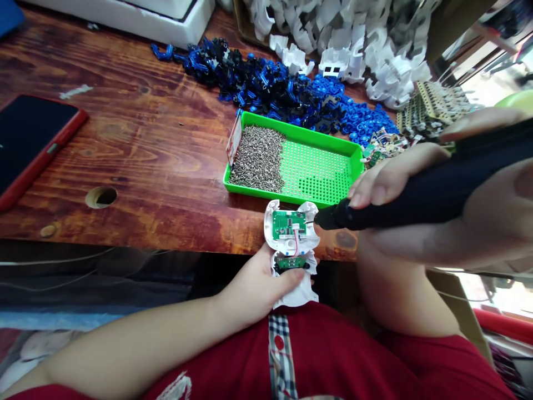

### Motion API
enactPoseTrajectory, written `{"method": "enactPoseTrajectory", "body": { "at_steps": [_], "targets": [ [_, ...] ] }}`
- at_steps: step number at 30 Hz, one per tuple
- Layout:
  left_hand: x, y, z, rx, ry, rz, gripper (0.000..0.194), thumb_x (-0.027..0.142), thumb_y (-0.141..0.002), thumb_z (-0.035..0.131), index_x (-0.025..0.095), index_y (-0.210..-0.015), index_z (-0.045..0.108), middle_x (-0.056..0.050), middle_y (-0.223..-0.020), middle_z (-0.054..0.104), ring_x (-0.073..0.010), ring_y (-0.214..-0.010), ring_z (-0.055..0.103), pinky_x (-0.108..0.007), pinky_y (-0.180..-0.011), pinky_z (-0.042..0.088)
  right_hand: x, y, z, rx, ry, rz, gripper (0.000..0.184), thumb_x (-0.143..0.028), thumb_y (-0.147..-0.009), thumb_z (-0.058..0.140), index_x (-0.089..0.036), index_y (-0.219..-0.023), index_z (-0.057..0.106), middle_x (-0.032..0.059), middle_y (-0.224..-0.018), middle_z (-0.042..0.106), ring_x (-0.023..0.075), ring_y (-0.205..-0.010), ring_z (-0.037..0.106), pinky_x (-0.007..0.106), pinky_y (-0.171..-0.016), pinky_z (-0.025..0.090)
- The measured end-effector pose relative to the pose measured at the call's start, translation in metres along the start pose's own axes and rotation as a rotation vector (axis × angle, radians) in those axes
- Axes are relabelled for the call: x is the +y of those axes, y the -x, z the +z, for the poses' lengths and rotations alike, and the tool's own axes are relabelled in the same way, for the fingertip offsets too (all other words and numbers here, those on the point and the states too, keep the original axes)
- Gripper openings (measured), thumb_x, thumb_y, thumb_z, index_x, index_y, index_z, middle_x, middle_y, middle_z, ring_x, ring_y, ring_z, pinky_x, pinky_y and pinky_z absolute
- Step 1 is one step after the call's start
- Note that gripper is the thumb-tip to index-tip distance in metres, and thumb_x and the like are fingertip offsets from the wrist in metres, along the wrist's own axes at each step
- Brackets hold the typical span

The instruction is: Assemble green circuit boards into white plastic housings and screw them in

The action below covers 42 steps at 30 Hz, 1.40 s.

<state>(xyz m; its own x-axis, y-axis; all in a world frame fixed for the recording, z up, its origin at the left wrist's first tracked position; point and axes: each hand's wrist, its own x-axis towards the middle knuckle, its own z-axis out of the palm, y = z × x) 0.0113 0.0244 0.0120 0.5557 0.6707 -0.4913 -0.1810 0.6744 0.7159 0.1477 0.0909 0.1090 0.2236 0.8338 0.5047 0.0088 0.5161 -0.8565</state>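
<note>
My left hand [260,283] is wrapped round a white plastic housing [295,291] at the table's front edge, its thumb lying across the lower part. Set in the housing's upper part is a green circuit board [285,222]; a smaller board [290,262] lies below, with a thin red and white wire [296,241] between. In my right hand [400,183] is a black electric screwdriver [416,203], held nearly level. Its tip is at the right side of the upper board; whether it touches a screw is too small to tell. Just beyond stands a green tray [320,144] with many small screws [258,158].
Blue and black plastic parts [266,83] are heaped behind the tray, with white shells [345,44] farther back. Circuit boards [435,108] are stacked at the right. On the left lie a phone in a red case [33,144] and a round table hole [101,196].
</note>
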Motion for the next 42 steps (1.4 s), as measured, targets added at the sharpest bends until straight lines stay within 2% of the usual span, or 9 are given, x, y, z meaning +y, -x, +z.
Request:
{"method": "enactPoseTrajectory", "body": {
  "at_steps": [3,9,15,22,25,30,36,40,42],
  "targets": [
    [0.001,0.0,0.0,0.0,-0.018,0.015,0.058,0.028,-0.075,0.068,0.015,-0.127,0.045,-0.013,-0.114,0.064,-0.0247,-0.095,0.063,-0.033,-0.077,0.05,0.002,0.002,-0.001,0.084,-0.037,0.036,0.047,-0.071,-0.074,0.043,-0.024,-0.069,0.047,-0.0067,-0.036,0.042,0.017,-0.029,0.043,0.035,-0.03,0.036],
    [0.003,0.0,0.001,0.008,-0.059,0.055,0.059,0.029,-0.074,0.068,0.014,-0.126,0.046,-0.012,-0.105,0.068,-0.0276,-0.102,0.061,-0.037,-0.085,0.048,0.001,0.006,0.0,0.056,-0.011,0.043,0.046,-0.07,-0.071,0.05,-0.024,-0.067,0.05,-0.0072,-0.037,0.042,0.0162,-0.031,0.045,0.035,-0.032,0.038],
    [0.0,0.0,-0.001,0.005,-0.11,0.108,0.061,0.03,-0.074,0.068,0.015,-0.128,0.044,-0.012,-0.104,0.067,-0.0281,-0.102,0.06,-0.041,-0.09,0.044,0.001,0.011,0.004,0.065,-0.042,0.063,0.041,-0.065,-0.075,0.049,-0.025,-0.065,0.045,-0.0073,-0.037,0.043,0.0173,-0.029,0.044,0.037,-0.031,0.037],
    [-0.001,0.001,0.0,0.018,-0.107,0.06,0.065,0.029,-0.075,0.068,0.015,-0.131,0.039,-0.011,-0.098,0.068,-0.0265,-0.097,0.062,-0.038,-0.087,0.045,0.009,0.018,-0.002,-0.025,-0.036,0.002,0.03,-0.055,-0.074,0.058,-0.026,-0.071,0.051,-0.0078,-0.04,0.045,0.0147,-0.033,0.047,0.033,-0.034,0.04],
    [-0.001,0.003,0.002,0.028,-0.055,0.043,0.064,0.028,-0.073,0.07,0.015,-0.129,0.042,-0.01,-0.095,0.068,-0.0252,-0.093,0.063,-0.035,-0.084,0.046,0.015,0.021,-0.005,-0.019,-0.062,0.045,0.024,-0.046,-0.071,0.064,-0.026,-0.077,0.052,-0.0087,-0.042,0.045,0.0129,-0.035,0.048,0.03,-0.035,0.041],
    [0.002,0.004,0.002,0.008,0.017,0.008,0.061,0.025,-0.071,0.072,0.015,-0.126,0.046,-0.006,-0.087,0.069,-0.0218,-0.084,0.064,-0.032,-0.079,0.047,0.019,0.021,-0.009,-0.035,-0.087,-0.049,0.031,-0.054,-0.072,0.061,-0.025,-0.08,0.052,-0.009,-0.042,0.046,0.0119,-0.032,0.045,0.03,-0.033,0.04],
    [0.006,0.003,-0.001,-0.044,0.061,-0.053,0.043,0.024,-0.072,0.07,0.013,-0.112,0.057,-0.005,-0.081,0.07,-0.0173,-0.074,0.064,-0.028,-0.072,0.047,0.013,-0.002,-0.016,0.113,-0.083,-0.143,0.028,-0.051,-0.079,0.052,-0.022,-0.081,0.053,-0.0078,-0.043,0.044,0.0113,-0.034,0.045,0.027,-0.03,0.035],
    [0.009,0.003,0.0,-0.033,0.167,-0.09,0.046,0.021,-0.071,0.072,0.013,-0.114,0.057,-0.006,-0.083,0.071,-0.016,-0.07,0.064,-0.027,-0.068,0.048,0.044,-0.035,-0.019,0.255,-0.011,-0.316,0.015,-0.033,-0.081,0.05,-0.019,-0.08,0.051,-0.0054,-0.045,0.046,0.0099,-0.035,0.046,0.025,-0.03,0.028],
    [0.011,0.003,0.001,-0.02,0.22,-0.102,0.049,0.021,-0.069,0.073,0.013,-0.115,0.056,-0.007,-0.086,0.071,-0.0157,-0.068,0.064,-0.027,-0.067,0.048,0.065,-0.051,-0.021,0.238,0.006,-0.333,0.013,-0.034,-0.08,0.052,-0.021,-0.081,0.05,-0.0062,-0.048,0.046,0.0085,-0.035,0.045,0.023,-0.031,0.027]
  ]
}}
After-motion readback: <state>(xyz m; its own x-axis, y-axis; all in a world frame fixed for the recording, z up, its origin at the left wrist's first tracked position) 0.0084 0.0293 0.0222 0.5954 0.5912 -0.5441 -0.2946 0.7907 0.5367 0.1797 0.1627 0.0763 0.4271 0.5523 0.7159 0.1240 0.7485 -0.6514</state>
